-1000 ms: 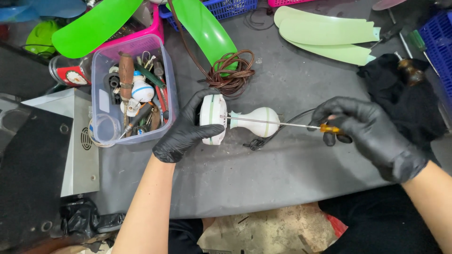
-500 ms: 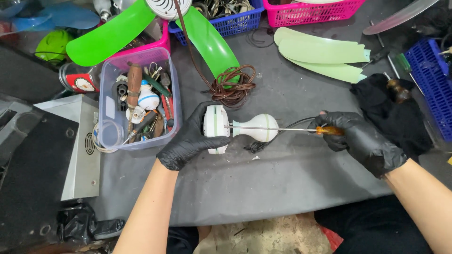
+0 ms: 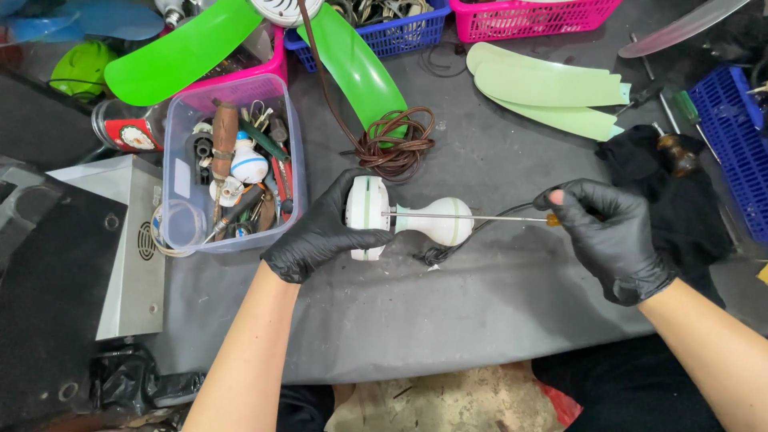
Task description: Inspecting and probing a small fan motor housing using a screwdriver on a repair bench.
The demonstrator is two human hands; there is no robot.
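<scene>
A white fan motor housing [image 3: 412,220] with a rounded neck lies on its side on the grey work table [image 3: 448,312]. My left hand [image 3: 320,232], in a black glove, grips its wide disc end. My right hand [image 3: 612,236], also gloved, holds the orange handle of a long thin screwdriver [image 3: 480,217]. The metal shaft runs leftward over the neck, and its tip meets the disc end. A black cord [image 3: 448,248] trails from under the housing.
A clear plastic tub [image 3: 232,172] of tools stands to the left, a grey metal box [image 3: 132,240] beyond it. Green fan blades [image 3: 352,64], a coiled brown cable [image 3: 396,148], pale green blades [image 3: 552,88], a black cloth [image 3: 672,192] and blue and pink baskets ring the table.
The view has shifted down a little. My right hand has slid rightward along with the screwdriver handle; my left hand keeps its grip on the housing.
</scene>
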